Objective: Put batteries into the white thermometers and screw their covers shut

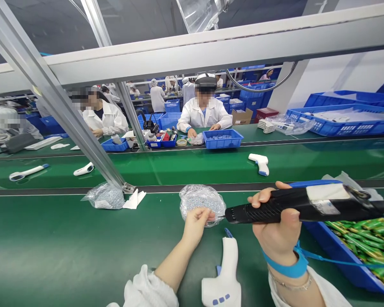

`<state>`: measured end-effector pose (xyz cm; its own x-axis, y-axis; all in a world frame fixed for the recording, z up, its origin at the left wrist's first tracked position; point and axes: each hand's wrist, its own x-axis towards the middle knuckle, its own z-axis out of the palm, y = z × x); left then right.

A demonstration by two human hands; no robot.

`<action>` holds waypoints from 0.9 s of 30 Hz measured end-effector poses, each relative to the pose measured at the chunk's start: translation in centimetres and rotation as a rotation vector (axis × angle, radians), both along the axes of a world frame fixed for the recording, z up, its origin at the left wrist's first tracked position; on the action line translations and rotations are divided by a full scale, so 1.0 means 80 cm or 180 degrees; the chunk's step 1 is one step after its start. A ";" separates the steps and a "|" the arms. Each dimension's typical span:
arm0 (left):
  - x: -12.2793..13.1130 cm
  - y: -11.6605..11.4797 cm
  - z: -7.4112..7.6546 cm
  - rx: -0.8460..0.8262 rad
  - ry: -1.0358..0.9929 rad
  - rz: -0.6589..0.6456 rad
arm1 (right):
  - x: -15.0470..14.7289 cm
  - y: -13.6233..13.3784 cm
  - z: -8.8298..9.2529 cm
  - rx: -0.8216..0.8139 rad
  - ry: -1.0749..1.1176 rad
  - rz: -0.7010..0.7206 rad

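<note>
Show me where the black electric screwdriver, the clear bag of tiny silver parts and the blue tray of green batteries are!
Black electric screwdriver (262, 212): head view, ribbed grip.
Clear plastic bag of tiny silver parts (202, 204): head view, bag's middle.
Blue plastic tray of green batteries (326, 247): head view, side wall.

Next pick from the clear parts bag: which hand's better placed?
Left: the left hand is pinching the clear bag of small metal parts, while the right hand is occupied, gripping a black electric screwdriver.
</note>
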<state>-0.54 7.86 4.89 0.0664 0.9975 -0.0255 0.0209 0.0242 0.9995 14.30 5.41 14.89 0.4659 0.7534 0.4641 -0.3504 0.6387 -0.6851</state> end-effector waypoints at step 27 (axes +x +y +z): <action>0.011 -0.038 0.018 -0.1135 -0.1387 -0.0290 | -0.001 -0.016 0.005 0.0145 -0.0279 0.0306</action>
